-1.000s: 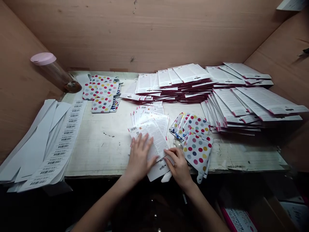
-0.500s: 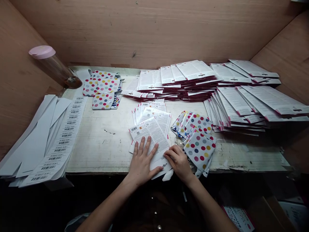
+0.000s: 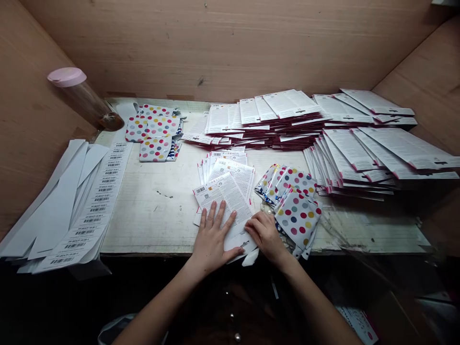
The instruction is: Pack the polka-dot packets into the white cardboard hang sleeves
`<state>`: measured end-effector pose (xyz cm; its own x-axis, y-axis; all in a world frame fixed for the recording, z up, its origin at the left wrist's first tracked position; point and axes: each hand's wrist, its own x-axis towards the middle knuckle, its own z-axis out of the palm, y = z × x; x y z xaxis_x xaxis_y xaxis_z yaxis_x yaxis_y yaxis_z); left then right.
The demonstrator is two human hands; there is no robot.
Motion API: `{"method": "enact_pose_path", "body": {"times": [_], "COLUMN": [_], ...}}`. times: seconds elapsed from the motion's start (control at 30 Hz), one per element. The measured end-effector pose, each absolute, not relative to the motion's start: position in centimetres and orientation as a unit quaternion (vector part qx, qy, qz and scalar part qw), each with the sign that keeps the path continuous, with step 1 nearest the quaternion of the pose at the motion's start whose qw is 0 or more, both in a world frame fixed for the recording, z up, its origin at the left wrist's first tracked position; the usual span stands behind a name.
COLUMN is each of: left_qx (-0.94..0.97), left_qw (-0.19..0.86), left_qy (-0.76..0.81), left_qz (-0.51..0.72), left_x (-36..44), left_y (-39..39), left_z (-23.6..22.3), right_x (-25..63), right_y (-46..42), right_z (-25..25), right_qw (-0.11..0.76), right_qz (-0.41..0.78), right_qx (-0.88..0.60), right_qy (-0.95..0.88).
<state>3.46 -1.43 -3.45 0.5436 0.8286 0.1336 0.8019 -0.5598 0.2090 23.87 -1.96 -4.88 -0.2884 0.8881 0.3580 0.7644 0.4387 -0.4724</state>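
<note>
L hand [image 3: 212, 237] on a printed card [image 3: 224, 199]: L fingers [image 3: 220, 215] spread flat, pressing, not clenched. R hand [image 3: 266, 235] at card's lower end [image 3: 240, 247], R fingers [image 3: 260, 230] curled there, can't tell if gripping. Card sits on the surface [image 3: 151, 215], near its front edge. Just past L fingers, loose cards [image 3: 230, 165]; right of R fingers, polka-dot pouches [image 3: 298, 215]. Risks: uneven pressure could crease or skew card; a knock from R hand could slide pouches w/ the fanned cards out of place.
</note>
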Motion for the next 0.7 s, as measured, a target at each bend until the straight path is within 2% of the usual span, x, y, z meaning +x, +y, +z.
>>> {"method": "enact_pose_path", "body": {"times": [0.33,0.5,0.63,0.7], "left_qx": [0.876,0.884,0.904,0.922], "left_qw": [0.062,0.078,0.101,0.114], "left_qy": [0.466,0.446,0.402,0.356], "left_qz": [0.11,0.114,0.108,0.097], "left_x": [3.4,3.3,2.3,1.4], "left_y": [-1.5,-1.3,-1.0,-1.0], "left_z": [-3.4,-3.5,-2.6,-2.0], "right_x": [23.7,24.2,25.7,26.5], "right_y": [-1.0,-4.2,-7.7,-8.2], "right_z": [-5.5,-3.6,0.0,1.3], "right_qw": [0.255,0.225,0.112,0.109], "right_qz": [0.062,0.067,0.158,0.23], "right_qx": [-0.505,-0.468,-0.416,-0.433], "right_qy": [-0.822,-0.852,-0.889,-0.865]}}
